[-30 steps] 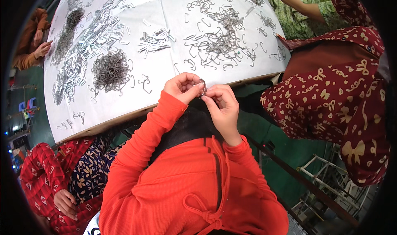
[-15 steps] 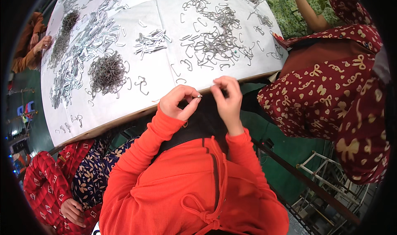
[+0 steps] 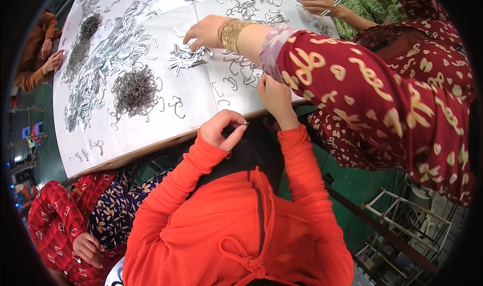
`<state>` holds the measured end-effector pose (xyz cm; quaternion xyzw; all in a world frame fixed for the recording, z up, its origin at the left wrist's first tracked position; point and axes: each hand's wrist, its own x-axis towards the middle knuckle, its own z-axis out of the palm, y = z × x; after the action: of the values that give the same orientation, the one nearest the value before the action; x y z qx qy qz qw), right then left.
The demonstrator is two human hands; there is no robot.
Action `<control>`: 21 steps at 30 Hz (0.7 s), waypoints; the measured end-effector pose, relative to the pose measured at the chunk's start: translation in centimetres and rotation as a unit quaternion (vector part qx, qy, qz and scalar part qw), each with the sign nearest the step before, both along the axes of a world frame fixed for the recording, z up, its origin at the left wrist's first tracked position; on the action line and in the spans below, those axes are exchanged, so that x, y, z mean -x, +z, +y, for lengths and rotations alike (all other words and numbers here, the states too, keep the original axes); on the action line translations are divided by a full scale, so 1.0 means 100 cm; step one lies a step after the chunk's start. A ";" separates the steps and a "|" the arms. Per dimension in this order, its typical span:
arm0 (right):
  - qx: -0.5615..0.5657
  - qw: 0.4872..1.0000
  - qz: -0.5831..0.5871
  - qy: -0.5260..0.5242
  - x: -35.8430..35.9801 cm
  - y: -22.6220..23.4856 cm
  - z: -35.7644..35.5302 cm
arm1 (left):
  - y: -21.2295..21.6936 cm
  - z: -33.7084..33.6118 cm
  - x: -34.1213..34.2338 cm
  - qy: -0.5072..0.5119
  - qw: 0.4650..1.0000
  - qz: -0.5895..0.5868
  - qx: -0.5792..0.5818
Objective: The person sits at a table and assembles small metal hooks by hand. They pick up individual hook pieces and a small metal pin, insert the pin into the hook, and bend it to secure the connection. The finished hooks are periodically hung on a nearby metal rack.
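My left hand (image 3: 222, 128) is closed in a pinch just off the table's front edge. Between thumb and forefinger shows the tip of a small silvery metal piece (image 3: 245, 123); the rest is covered by the fingers. My right hand (image 3: 278, 99) reaches over the edge to the near side of a spread of bent wire hooks (image 3: 246, 73). A co-worker's patterned red sleeve passes over it, and its fingertips are mostly hidden. A few loose hooks (image 3: 176, 106) lie on the white sheet ahead of my left hand.
The co-worker's arm (image 3: 347, 79) crosses from the right, its hand (image 3: 205, 33) at a small heap of flat silvery strips (image 3: 186, 60). A dense hook pile (image 3: 135, 91) and many strips (image 3: 108, 59) lie leftward. Other people sit left and right around the white-covered table (image 3: 166, 135).
My right hand has moved forward from beside the left hand to the hooks. The co-worker's arm has swung in over the table from the right. My left hand keeps its pinch.
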<state>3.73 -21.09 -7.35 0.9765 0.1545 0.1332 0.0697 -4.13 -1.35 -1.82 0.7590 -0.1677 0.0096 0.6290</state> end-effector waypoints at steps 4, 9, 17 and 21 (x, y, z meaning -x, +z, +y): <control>0.120 0.992 -0.044 0.017 0.015 -0.003 -0.004 | 0.007 0.000 -0.001 0.004 1.000 0.023 -0.007; -0.017 1.000 -0.001 -0.014 0.008 -0.003 -0.006 | 0.009 -0.002 -0.001 0.002 1.000 0.029 -0.002; -0.078 0.996 0.010 -0.039 0.002 -0.002 0.000 | 0.007 0.001 0.000 -0.002 0.999 0.051 -0.001; -0.137 0.989 0.002 -0.051 0.010 0.001 0.002 | 0.007 0.002 0.000 0.001 0.999 0.038 0.012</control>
<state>2.78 -20.88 -7.20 0.9837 0.0847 0.1471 -0.0588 -4.15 -1.19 -1.15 0.7511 -0.1426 -0.0164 0.6443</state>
